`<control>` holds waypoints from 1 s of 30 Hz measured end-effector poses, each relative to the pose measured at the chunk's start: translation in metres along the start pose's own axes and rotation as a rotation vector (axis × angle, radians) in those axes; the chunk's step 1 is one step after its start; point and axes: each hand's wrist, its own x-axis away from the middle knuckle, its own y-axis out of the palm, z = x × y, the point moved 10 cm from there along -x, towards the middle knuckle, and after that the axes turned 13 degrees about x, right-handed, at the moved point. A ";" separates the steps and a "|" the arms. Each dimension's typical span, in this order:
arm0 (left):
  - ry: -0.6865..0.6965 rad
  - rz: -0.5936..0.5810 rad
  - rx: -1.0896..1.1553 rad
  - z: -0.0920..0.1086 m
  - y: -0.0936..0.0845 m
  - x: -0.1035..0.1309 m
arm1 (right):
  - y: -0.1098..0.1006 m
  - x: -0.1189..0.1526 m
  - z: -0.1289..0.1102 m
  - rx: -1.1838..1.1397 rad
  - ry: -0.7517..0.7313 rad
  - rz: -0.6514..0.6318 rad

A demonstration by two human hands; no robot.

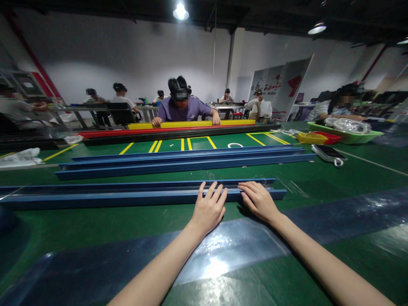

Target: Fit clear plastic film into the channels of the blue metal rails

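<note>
A long blue channel-shaped strip (127, 199) lies across the green table in front of me. My left hand (208, 209) is laid over it with the fingers spread, fingertips reaching past its near wall. Just to the right, my right hand (260, 200) rests at the same strip near its right end, fingers stretched out and bent slightly over the near wall. Neither hand visibly grips anything, though the right thumb's contact is partly hidden. Beyond lie more blue strips (191, 163), parallel to the first.
Clear plastic sheeting (236, 242) lies under my forearms. A phone-like device (328, 154), a yellow tray (311, 138) and a green basin (360, 135) stand at the right. Across the table a person (183, 109) handles a yellow strip (191, 124), behind red and black ones.
</note>
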 end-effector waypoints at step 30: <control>-0.120 -0.034 0.028 -0.013 0.007 0.000 | -0.008 -0.002 0.008 0.050 0.116 0.041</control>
